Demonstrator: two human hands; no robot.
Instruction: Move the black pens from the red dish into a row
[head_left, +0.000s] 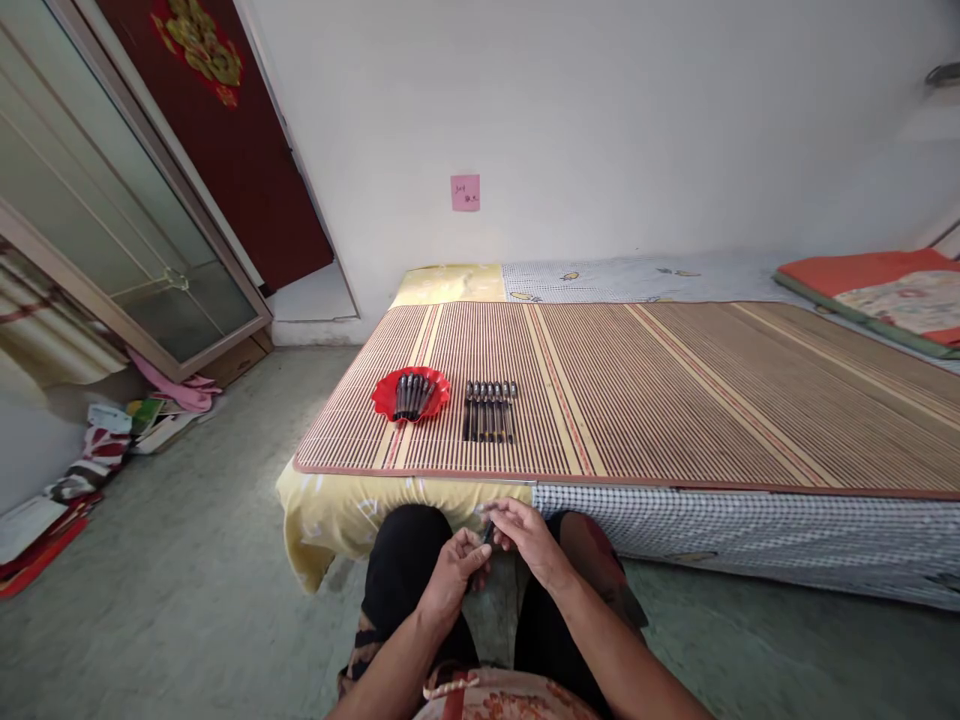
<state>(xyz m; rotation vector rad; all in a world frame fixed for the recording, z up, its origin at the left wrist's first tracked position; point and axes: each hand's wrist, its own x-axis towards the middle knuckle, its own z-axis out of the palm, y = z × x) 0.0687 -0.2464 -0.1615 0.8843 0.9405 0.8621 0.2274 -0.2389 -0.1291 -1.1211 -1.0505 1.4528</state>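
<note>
I saw the left hand (452,572) pinching a small dark pen (488,533) low down, just in front of the bed (420,490). The right hand (527,537) was curled close to the pen's far end, but I could not tell if it gripped it. Up on the striped mat (675,400), I saw a red dish (381,400) with black pens (411,394) in it. Just to its right was a neat row of pens (490,414).

A slim black pen (488,533), or perhaps only part of one, slants up from the pinching left hand (454,572) toward the right hand (529,538).
</note>
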